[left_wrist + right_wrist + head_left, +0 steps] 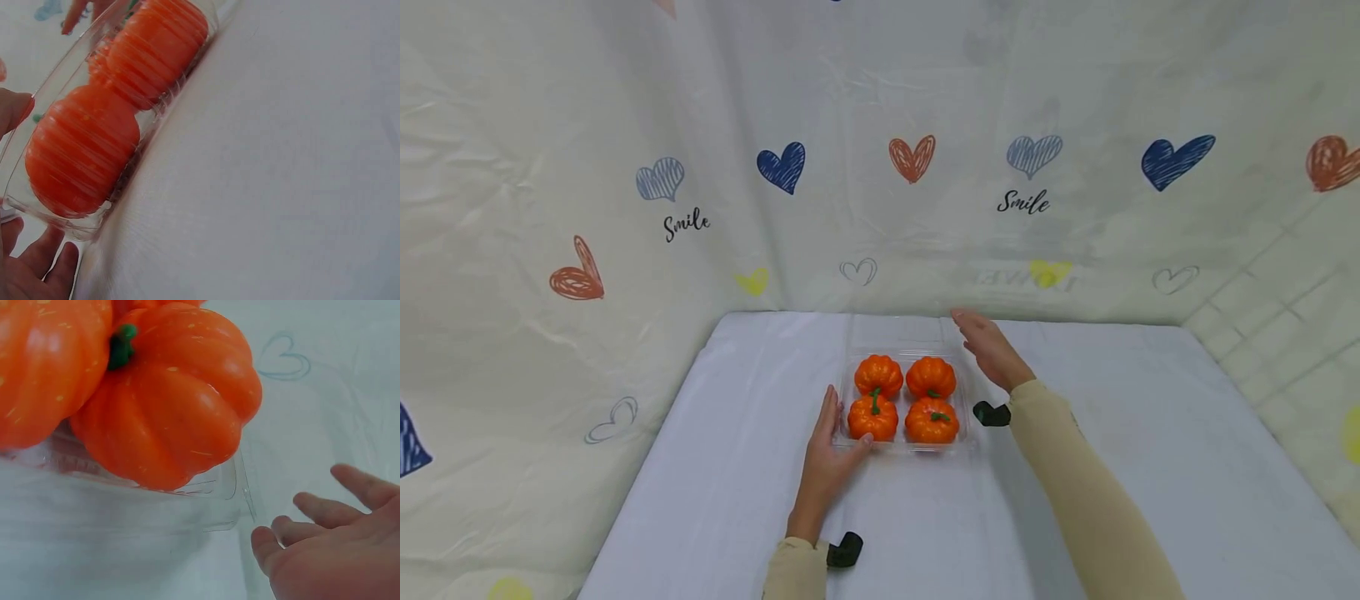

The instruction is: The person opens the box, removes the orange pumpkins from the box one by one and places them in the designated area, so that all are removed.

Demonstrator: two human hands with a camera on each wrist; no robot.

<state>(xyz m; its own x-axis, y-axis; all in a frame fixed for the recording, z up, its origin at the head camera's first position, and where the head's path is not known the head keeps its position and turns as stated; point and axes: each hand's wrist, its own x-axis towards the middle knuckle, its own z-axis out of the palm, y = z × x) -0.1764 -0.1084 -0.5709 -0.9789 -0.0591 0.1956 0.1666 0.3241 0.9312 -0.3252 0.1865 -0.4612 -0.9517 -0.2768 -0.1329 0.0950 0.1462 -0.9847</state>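
A clear plastic clamshell container (955,448) sits on the white-covered table, holding several small orange pumpkins (931,421) with green stems. Its transparent lid (895,327) is raised or folded back at the far side; its outline is faint. My left hand (826,462) holds the near left corner, the thumb over the rim and the fingers along the left side. In the left wrist view the thumb (14,111) lies at the rim. My right hand (996,350) is beside the far right corner, fingers extended, holding nothing. The right wrist view shows its fingers (325,511) apart from the container.
The white tablecloth (1120,433) spreads around the container. Behind and at both sides hangs a pale sheet (955,233) printed with hearts and the word "Smile". Dark straps (846,551) with small cameras sit at both wrists.
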